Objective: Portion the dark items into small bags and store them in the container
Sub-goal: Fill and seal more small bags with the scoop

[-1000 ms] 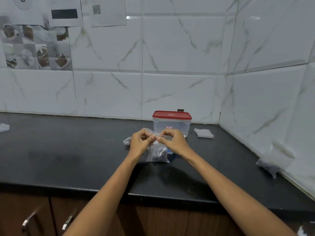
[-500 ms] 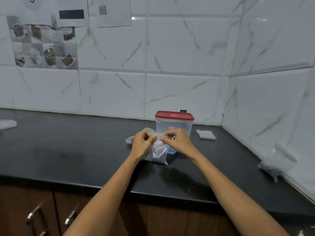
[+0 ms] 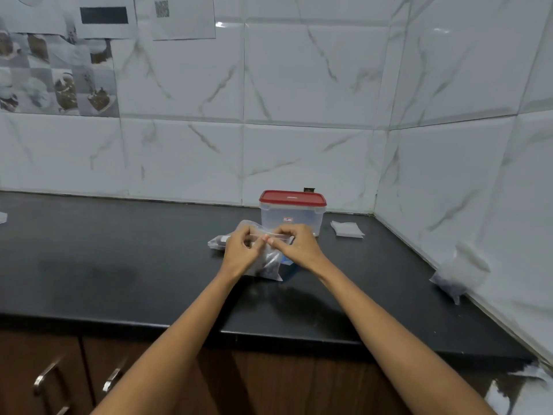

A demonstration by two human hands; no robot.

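A small clear bag [image 3: 269, 265] with dark items in its bottom stands on the black counter [image 3: 119, 265]. My left hand [image 3: 241, 253] and my right hand [image 3: 294, 247] both pinch the bag's top strip, fingertips nearly touching. Right behind them stands a clear container [image 3: 291, 217] with a red lid [image 3: 292, 197] on it. Another clear bag [image 3: 218, 242] lies flat just left of my left hand, partly hidden.
A stack of empty small bags [image 3: 347, 229] lies right of the container. A larger bag with dark contents [image 3: 457, 274] leans against the right wall. Tiled walls close off the back and right. Cabinet handles [image 3: 112, 378] sit below the counter edge.
My hands stay on the bag's top strip and have drawn a little closer together. The camera has shifted slightly.
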